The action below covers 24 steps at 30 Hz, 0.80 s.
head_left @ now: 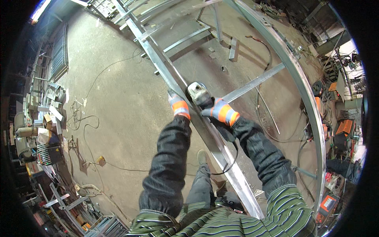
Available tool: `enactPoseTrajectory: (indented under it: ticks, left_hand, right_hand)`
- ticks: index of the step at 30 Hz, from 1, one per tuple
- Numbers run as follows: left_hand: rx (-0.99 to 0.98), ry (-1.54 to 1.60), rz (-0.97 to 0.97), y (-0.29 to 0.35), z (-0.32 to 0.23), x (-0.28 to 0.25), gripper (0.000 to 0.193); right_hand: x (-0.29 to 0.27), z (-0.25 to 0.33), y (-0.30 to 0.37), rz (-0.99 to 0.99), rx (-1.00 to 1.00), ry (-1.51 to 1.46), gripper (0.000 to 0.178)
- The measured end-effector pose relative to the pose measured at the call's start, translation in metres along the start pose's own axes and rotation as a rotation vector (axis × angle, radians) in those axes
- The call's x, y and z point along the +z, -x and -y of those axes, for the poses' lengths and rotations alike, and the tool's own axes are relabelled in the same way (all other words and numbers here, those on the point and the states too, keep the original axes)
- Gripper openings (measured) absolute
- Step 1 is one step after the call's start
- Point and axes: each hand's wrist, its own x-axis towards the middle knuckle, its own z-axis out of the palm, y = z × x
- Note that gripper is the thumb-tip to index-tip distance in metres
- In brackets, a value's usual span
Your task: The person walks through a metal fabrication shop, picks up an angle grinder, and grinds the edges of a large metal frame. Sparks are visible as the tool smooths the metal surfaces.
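Observation:
An angle grinder (199, 94) with a silver-grey head and dark body lies over the long metal beam (209, 136). My right hand (224, 112), in a grey and orange glove, is closed around the grinder's body. Its cord hangs in a loop below, beside my right forearm. Across the beam, my left hand (179, 106), gloved alike, grips the beam's left edge close to the grinder head. Part of the left fingers is hidden against the metal. The grinder's disc is mostly hidden by its head.
A crossbar (256, 83) joins the beam to a curved metal rail (312, 106) on the right. Cables (92, 152) trail over the floor. Metal offcuts (51, 104) are piled at left. An orange-fronted machine (327, 204) stands at lower right. My foot (202, 157) is left of the beam.

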Motion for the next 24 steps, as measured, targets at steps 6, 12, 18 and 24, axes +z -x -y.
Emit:
enactPoseTrajectory:
  ticks: [6, 12, 18, 24]
  left_hand:
    - [0.101, -0.057, 0.153, 0.025, 0.002, -0.011, 0.044]
    - [0.052, -0.109, 0.033, 0.036, -0.013, -0.003, 0.043]
    - [0.010, 0.003, 0.074, 0.037, -0.011, -0.004, 0.035]
    - [0.035, -0.022, 0.064, 0.029, -0.009, -0.003, 0.038]
  right_hand:
    - [-0.004, 0.052, -0.091, -0.017, 0.037, 0.070, 0.074]
    - [-0.009, 0.090, -0.124, -0.018, 0.079, 0.058, 0.071]
    - [-0.012, 0.099, -0.133, -0.019, 0.035, 0.028, 0.066]
    - [-0.016, 0.031, -0.051, 0.035, 0.030, 0.059, 0.058]
